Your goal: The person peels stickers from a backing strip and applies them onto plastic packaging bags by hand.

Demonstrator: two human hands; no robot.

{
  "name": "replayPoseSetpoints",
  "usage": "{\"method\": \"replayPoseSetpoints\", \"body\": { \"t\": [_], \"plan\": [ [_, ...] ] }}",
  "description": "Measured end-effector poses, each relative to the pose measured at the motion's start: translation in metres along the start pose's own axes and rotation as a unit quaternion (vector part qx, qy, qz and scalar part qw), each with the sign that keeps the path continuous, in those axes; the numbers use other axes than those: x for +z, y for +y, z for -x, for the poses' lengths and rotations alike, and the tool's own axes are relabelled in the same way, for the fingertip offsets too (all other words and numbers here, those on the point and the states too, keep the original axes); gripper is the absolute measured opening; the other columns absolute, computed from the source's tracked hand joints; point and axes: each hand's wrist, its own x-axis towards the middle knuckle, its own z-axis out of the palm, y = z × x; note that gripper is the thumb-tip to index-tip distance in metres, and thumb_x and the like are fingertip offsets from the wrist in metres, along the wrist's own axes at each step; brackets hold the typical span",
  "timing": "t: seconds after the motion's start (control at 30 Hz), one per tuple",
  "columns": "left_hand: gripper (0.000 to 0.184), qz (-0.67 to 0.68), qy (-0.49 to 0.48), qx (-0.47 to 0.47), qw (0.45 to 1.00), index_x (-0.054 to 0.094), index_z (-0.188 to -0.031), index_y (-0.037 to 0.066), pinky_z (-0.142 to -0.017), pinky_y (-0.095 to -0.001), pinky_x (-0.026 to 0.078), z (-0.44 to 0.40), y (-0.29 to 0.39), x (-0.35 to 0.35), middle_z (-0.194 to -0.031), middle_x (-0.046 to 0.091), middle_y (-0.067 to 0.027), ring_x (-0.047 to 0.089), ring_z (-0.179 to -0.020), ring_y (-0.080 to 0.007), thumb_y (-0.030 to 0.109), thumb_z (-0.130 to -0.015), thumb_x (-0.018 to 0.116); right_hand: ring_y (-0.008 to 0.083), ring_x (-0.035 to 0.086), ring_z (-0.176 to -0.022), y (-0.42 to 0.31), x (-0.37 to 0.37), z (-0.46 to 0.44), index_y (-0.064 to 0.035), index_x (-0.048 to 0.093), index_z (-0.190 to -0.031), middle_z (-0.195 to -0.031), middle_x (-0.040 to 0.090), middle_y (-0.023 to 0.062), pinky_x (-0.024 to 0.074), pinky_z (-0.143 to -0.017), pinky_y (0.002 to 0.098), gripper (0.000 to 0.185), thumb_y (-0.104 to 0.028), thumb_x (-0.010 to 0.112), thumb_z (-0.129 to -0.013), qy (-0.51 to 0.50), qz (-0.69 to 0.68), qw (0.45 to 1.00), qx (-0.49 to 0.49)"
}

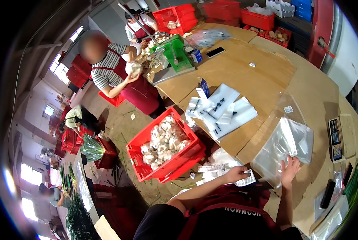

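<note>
My left hand [237, 174] is closed on a strip of printed white labels [246, 180] at the table's near edge. More of the paper labels [213, 168] hang in a loose heap beside it. My right hand [290, 171] has its fingers apart, at the lower edge of a pile of clear plastic bags [281, 140]. Whether its fingertips press on the bags is hard to tell. One clear bag near the top of the pile bears a small white label [288, 109].
Left of the table stands a red crate [137, 160] of wrapped garlic bulbs [163, 142]. Printed bags [223, 108], a phone [215, 52], a green machine [179, 54] and a label device or scale [335, 140] are on the table. A co-worker [119, 72] holds a bag across from me.
</note>
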Motion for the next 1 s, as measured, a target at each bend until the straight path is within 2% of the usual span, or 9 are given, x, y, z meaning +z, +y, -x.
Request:
{"method": "replayPoseSetpoints", "body": {
  "t": [0.1,0.3,0.47,0.63,0.73,0.77,0.83,0.87,1.0],
  "plan": [
    [0.024,-0.013,0.001,-0.004,1.000,0.050,-0.068,0.002,-0.048,-0.0284,0.037,-0.001,-0.003,0.002,-0.054,0.047,-0.0040,0.043,-0.052,-0.0090,0.021,-0.078,0.060,0.0264,0.044,-0.094,-0.002,-0.005,-0.007,-0.0087,0.052,-0.102,-0.103,0.044,0.0090,0.0309,-0.080,0.0403,0.032,-0.016,0.062,-0.072,0.040,0.041,0.998,-0.026],
    [0.025,-0.035,-0.013,-0.008,0.999,0.049,-0.068,0.003,-0.048,-0.0295,0.038,0.003,0.018,0.003,-0.053,0.046,-0.0063,0.045,-0.050,-0.0120,0.023,-0.077,0.060,0.0315,0.051,-0.081,0.042,0.032,-0.008,-0.0052,0.052,-0.093,-0.087,0.054,0.0129,0.0374,-0.073,0.0400,0.022,-0.015,0.058,-0.075,-0.015,-0.116,0.993,0.007],
    [0.026,-0.118,0.010,0.023,0.993,0.053,-0.074,0.004,-0.052,-0.0297,0.038,0.005,0.023,0.000,-0.056,0.047,-0.0086,0.044,-0.053,-0.0148,0.028,-0.077,0.059,0.0312,0.054,-0.080,0.044,0.020,-0.035,-0.0039,0.052,-0.094,-0.085,0.056,0.0129,0.0389,-0.072,0.0404,0.023,-0.015,0.058,-0.075,-0.105,-0.006,0.994,-0.017],
    [0.035,-0.140,-0.020,0.009,0.990,0.055,-0.109,0.009,-0.065,-0.0302,0.044,0.011,0.028,-0.009,-0.074,0.059,-0.0137,0.053,-0.065,-0.0165,0.026,-0.078,0.056,0.0295,0.048,-0.094,0.049,0.011,-0.039,-0.0076,0.050,-0.105,-0.102,0.052,0.0110,0.0339,-0.084,0.0429,0.039,-0.033,0.055,-0.076,-0.205,0.179,0.957,-0.103],
    [0.033,-0.182,-0.014,0.003,0.983,0.056,-0.105,0.008,-0.058,-0.0318,0.041,0.013,0.028,-0.010,-0.063,0.052,-0.0131,0.047,-0.057,-0.0170,0.028,-0.078,0.056,0.0290,0.044,-0.106,0.072,0.034,-0.045,-0.0108,0.049,-0.113,-0.115,0.049,0.0097,0.0295,-0.093,0.0449,0.050,-0.043,0.053,-0.075,-0.248,0.224,0.939,-0.079],
    [0.029,-0.147,0.013,0.019,0.989,0.047,-0.070,0.003,-0.053,-0.0318,0.036,0.015,0.025,-0.006,-0.055,0.040,-0.0080,0.037,-0.054,-0.0141,0.028,-0.080,0.057,0.0288,0.042,-0.109,0.081,0.045,-0.041,-0.0119,0.049,-0.115,-0.119,0.047,0.0093,0.0280,-0.096,0.0456,0.054,-0.047,0.053,-0.075,-0.258,0.206,0.942,-0.061],
    [0.026,-0.152,-0.003,0.023,0.988,0.050,-0.074,0.003,-0.054,-0.0319,0.037,0.014,0.018,-0.007,-0.057,0.044,-0.0092,0.041,-0.055,-0.0147,0.027,-0.080,0.057,0.0288,0.040,-0.112,0.107,0.085,-0.004,-0.0123,0.046,-0.118,-0.122,0.045,0.0104,0.0247,-0.097,0.0484,0.057,-0.050,0.050,-0.075,-0.240,-0.211,0.946,0.053],
    [0.026,-0.151,-0.004,0.022,0.988,0.050,-0.074,0.003,-0.054,-0.0319,0.037,0.014,0.013,-0.004,-0.057,0.044,-0.0092,0.041,-0.055,-0.0147,0.027,-0.080,0.057,0.0289,0.037,-0.114,0.114,0.098,0.012,-0.0127,0.043,-0.121,-0.125,0.042,0.0115,0.0215,-0.098,0.0513,0.061,-0.053,0.048,-0.075,-0.180,-0.589,0.772,0.159],
    [0.025,-0.164,0.001,0.011,0.986,0.055,-0.084,0.003,-0.057,-0.0318,0.040,0.010,0.005,-0.001,-0.061,0.050,-0.0112,0.046,-0.057,-0.0163,0.027,-0.079,0.056,0.0273,0.034,-0.118,0.092,0.071,0.032,-0.0148,0.042,-0.123,-0.127,0.040,0.0085,0.0141,-0.099,0.0551,0.061,-0.056,0.042,-0.077,-0.277,-0.603,0.732,0.152]
  ]
}}
